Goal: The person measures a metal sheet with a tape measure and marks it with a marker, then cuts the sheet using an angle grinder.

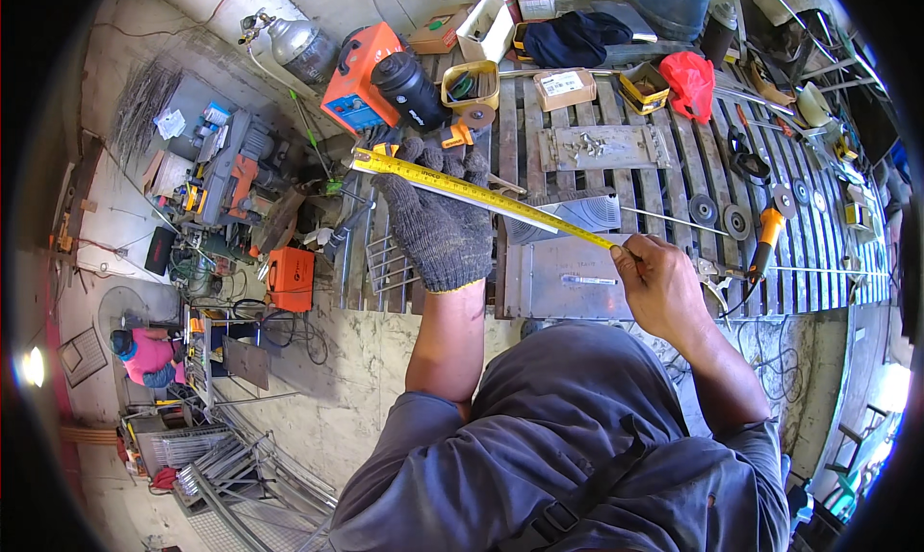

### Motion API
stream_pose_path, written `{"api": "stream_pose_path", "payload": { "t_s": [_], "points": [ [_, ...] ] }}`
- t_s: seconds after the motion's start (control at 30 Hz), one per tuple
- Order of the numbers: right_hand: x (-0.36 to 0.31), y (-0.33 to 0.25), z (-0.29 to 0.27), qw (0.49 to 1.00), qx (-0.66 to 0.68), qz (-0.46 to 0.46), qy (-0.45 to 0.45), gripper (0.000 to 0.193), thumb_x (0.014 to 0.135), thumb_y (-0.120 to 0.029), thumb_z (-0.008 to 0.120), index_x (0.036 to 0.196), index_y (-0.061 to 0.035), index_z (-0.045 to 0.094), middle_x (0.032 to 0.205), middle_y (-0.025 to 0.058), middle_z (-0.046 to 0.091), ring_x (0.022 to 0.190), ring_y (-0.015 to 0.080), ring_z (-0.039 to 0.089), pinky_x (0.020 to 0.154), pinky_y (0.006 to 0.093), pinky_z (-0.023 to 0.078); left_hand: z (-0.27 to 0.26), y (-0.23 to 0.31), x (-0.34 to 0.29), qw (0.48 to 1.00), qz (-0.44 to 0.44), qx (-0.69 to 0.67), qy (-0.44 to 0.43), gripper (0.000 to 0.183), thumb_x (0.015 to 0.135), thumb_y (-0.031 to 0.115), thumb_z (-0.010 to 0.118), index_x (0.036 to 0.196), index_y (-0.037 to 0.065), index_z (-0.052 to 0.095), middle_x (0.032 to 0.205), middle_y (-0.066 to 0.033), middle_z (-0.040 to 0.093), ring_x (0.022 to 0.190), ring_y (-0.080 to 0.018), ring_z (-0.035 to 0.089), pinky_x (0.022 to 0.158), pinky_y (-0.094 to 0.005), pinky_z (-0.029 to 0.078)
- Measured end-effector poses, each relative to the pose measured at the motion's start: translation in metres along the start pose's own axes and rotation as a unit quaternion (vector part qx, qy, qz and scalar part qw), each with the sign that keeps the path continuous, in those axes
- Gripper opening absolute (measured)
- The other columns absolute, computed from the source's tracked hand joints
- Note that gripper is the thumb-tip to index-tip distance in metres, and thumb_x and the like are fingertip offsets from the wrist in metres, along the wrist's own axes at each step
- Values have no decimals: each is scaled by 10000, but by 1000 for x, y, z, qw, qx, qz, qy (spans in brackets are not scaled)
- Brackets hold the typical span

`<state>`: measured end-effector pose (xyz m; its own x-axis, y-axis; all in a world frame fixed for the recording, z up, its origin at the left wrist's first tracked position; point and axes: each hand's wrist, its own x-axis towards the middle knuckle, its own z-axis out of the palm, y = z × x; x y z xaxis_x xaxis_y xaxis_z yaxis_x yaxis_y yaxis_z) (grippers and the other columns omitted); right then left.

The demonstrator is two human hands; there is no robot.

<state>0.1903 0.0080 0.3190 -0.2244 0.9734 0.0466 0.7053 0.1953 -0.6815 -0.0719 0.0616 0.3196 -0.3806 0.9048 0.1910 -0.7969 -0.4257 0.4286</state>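
A yellow measuring tape blade [520, 207] stretches slantwise between my two hands above the bench, with a thin pale straight strip along its lower edge. My left hand [438, 230] wears a dark grey knitted glove. Its fingers curl around the tape near the far left end, and the blade crosses the palm. Bare, my right hand [659, 282] pinches the near right end between thumb and fingers; whatever else lies inside that fist is hidden. Below the blade, a flat grey metal plate [549, 292] rests on the bench, with a pen-like marker [589, 281] on it.
On the slatted metal bench [616, 196] lie a tray of small metal pieces [606, 148], an orange angle grinder [767, 239] and grinding discs [737, 222]. An orange machine [361, 78] and black bottle [409, 90] stand far left. Another person [149, 355] works at left.
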Motion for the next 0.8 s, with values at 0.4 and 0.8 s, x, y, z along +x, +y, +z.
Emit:
{"api": "stream_pose_path", "payload": {
  "t_s": [0.4, 0.8],
  "points": [
    [-1, 1, 0, 1000, -6, 3, -1, 252, 998, -193, 655, 856, 15, 630, 819, 223, 640, 781, 449, 644, 683, 528, 490, 8, -1, -1, 1000, 3, 0, 9, 391, 1032, 447, 621, 1142, 74, 664, 1131, -57, 662, 1026, -256, 616, 966, -499, 513],
    [-2, 0, -3, 1000, -1, 9, -4, 247, 1000, -189, 652, 862, 16, 634, 831, 221, 650, 789, 439, 651, 693, 517, 501, 9, -2, 0, 1000, -10, 24, 6, 412, 995, 483, 665, 1140, 97, 673, 1096, -53, 659, 1017, -256, 612, 964, -498, 514]
  ]
}}
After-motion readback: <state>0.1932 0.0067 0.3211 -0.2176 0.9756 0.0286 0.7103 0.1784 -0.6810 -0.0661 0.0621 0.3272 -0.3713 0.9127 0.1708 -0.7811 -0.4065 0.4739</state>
